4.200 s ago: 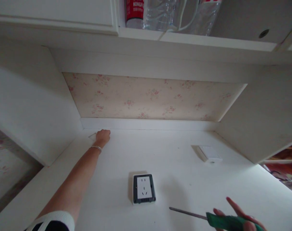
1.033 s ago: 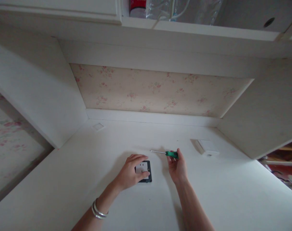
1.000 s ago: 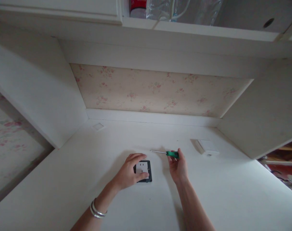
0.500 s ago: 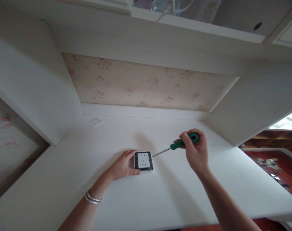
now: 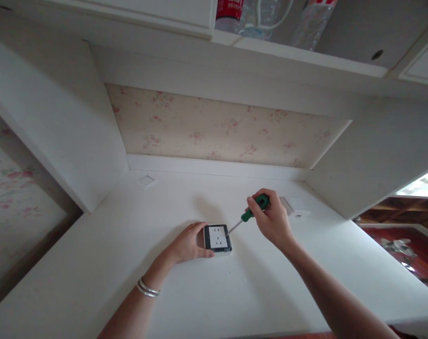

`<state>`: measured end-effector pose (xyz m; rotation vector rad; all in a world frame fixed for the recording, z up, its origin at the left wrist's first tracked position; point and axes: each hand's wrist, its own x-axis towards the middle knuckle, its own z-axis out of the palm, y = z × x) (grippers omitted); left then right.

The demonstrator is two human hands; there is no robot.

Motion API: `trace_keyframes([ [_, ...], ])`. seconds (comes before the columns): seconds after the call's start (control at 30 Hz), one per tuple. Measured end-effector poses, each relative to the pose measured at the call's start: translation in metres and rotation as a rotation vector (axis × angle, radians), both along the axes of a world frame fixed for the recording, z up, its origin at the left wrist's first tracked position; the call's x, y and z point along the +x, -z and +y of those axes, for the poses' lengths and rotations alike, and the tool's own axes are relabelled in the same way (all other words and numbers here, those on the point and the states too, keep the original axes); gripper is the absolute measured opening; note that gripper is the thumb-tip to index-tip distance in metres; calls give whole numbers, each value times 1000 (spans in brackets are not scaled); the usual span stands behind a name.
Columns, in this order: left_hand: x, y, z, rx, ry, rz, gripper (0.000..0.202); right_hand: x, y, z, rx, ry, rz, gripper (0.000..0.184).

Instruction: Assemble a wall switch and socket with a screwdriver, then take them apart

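A wall socket (image 5: 218,238) with a white face and a dark frame lies face up on the white countertop (image 5: 206,301). My left hand (image 5: 189,244) grips its left side, fingers at the top edge and thumb at the bottom edge. In my right hand (image 5: 270,214) is a screwdriver (image 5: 248,215) with a green handle, its fingers wrapped round the grip. The screwdriver's shaft slants down to the left, and its tip meets the right side of the socket's dark frame. Whether the tip sits in a screw is too small to tell.
Behind my right hand lies a white square frame (image 5: 297,206). A small white square piece (image 5: 148,181) is at the back left. White side panels flank the counter, floral wallpaper (image 5: 214,127) backs it, and an overhead shelf (image 5: 312,56) holds plastic bottles (image 5: 314,23).
My right hand has moved left and the screwdriver's tip has come onto the socket's right side. The view has shifted slightly, revealing the white square frame. My left hand keeps its grip.
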<state>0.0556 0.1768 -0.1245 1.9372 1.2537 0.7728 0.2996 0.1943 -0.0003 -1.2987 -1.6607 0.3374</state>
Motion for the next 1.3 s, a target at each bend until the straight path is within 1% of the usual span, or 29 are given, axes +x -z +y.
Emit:
trace_keyframes([
  [0.17, 1, -1, -1, -12, -14, -7, 89, 1, 5, 1, -22, 11, 5, 29],
  [0.4, 1, -6, -2, -23, -2, 0, 85, 1, 6, 2, -19, 3, -52, 26],
  [0.63, 1, -2, -1, -15, -16, -7, 86, -1, 4, 2, 15, -32, -116, 28],
  [0.9, 2, -5, -2, -23, -15, -3, 86, -9, 0, -3, 16, -80, -192, 25],
  [1.13, 1, 0, 0, -4, -5, -14, 86, -13, -11, -9, -63, -230, -282, 27],
  [1.3, 0, -3, -1, -9, -4, -8, 84, -14, -14, -10, -86, -269, -386, 29],
])
